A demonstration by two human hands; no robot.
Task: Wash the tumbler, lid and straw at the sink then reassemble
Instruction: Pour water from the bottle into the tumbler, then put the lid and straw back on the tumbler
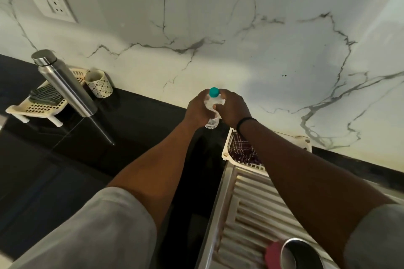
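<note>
Hands together over black table, near marble wall: left hand (197,109) and right hand (232,108) both gripping small clear plastic bottle (211,123), fingers curled round its body from either side. Bottle long axis roughly upright in view, teal cap (214,92) toward wall, base toward camera. Tumbler (300,254) at bottom right on ribbed steel drainboard (244,203), open mouth facing up, interior dark, contents not discernible; pink object (273,254) touching its left side, blurred. Cream basket (228,148) beyond drainboard, checked cloth (242,148) inside. Left: steel flask (65,85) standing upright, capped; slotted tray (41,107) holding dark checked pad (44,95); patterned cup (99,84) just beside tray.
</note>
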